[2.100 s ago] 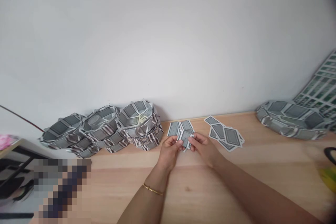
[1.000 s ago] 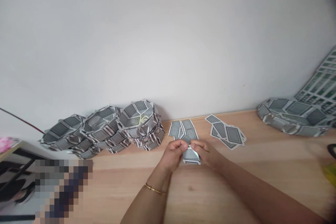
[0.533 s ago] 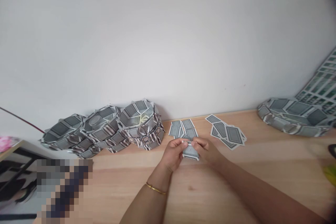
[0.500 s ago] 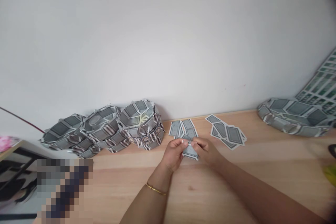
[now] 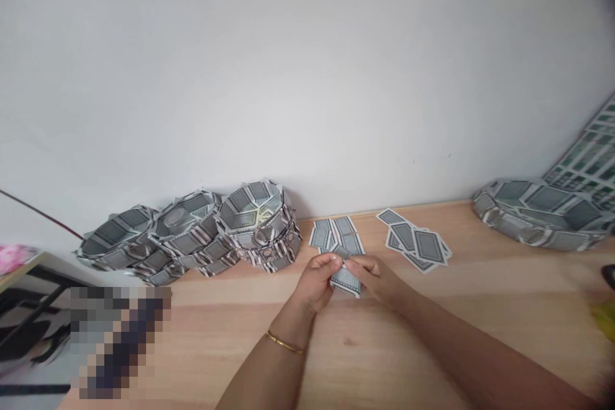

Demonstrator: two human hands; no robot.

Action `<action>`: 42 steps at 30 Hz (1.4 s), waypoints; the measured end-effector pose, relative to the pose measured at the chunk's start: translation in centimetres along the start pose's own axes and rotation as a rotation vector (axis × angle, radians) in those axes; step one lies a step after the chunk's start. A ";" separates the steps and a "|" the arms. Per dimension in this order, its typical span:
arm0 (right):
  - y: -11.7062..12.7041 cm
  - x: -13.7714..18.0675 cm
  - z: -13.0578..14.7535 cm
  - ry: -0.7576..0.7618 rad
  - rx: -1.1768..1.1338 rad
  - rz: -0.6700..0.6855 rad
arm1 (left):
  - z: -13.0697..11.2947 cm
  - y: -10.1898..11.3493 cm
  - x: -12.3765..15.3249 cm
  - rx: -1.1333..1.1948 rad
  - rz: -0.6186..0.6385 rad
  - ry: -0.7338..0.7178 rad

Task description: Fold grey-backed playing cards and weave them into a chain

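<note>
Between my two hands is a grey patterned playing card (image 5: 346,280), with a bent or folded edge at its lower side. My left hand (image 5: 319,278) pinches it by the upper left, thumb on top. Opposite, my right hand (image 5: 372,274) grips the upper right edge, its thumb close to the left one. Whether it is one card or several together I cannot tell. Just beyond my fingertips lie several playing cards (image 5: 346,228) side by side, partly covered by my hands. To the right, more loose cards (image 5: 426,246) overlap in a fanned pile.
Round baskets made of folded cards (image 5: 259,237) are stacked at the left along the wall (image 5: 336,77). A wider card basket (image 5: 538,218) stands at the far right, near a green and white sheet (image 5: 589,150). The wooden table (image 5: 350,359) runs beneath everything.
The card in my hands has tilted to show more of its face and sits slightly further left. Both hands keep their pinch on it and have shifted only a little.
</note>
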State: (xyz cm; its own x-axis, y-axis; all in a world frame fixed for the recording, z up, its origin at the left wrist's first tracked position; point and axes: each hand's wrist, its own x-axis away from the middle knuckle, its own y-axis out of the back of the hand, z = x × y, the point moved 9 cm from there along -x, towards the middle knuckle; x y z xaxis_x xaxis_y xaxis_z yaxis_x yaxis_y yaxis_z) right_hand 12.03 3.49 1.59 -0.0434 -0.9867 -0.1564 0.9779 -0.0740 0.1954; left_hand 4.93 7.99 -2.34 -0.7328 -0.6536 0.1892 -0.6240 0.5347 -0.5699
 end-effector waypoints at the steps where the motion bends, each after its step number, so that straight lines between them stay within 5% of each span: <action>1: -0.1 0.0 -0.1 -0.025 -0.034 0.016 | 0.1 -0.1 0.0 0.017 0.006 0.008; 13: -0.3 0.1 -2.5 -0.161 -0.281 -0.026 | 0.0 -0.2 -0.2 0.096 0.040 0.016; 21: 2.2 0.0 -1.5 -0.044 0.055 -0.207 | 0.1 0.1 -0.2 -0.002 0.006 -0.010; 30: 1.3 -0.2 -0.9 0.034 0.268 -0.128 | 0.4 0.3 -0.4 -0.157 0.017 -0.044; 42: 1.5 -0.1 -1.4 -0.062 0.061 -0.156 | 0.5 -0.7 -0.3 0.020 0.040 0.008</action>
State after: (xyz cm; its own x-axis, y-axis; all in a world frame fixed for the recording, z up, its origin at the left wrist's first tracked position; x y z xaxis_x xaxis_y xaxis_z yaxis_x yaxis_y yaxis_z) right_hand 13.75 3.68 0.53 -0.2077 -0.9696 -0.1293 0.9443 -0.2332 0.2324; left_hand 5.70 7.57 -2.43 -0.7590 -0.6279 0.1724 -0.5891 0.5493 -0.5927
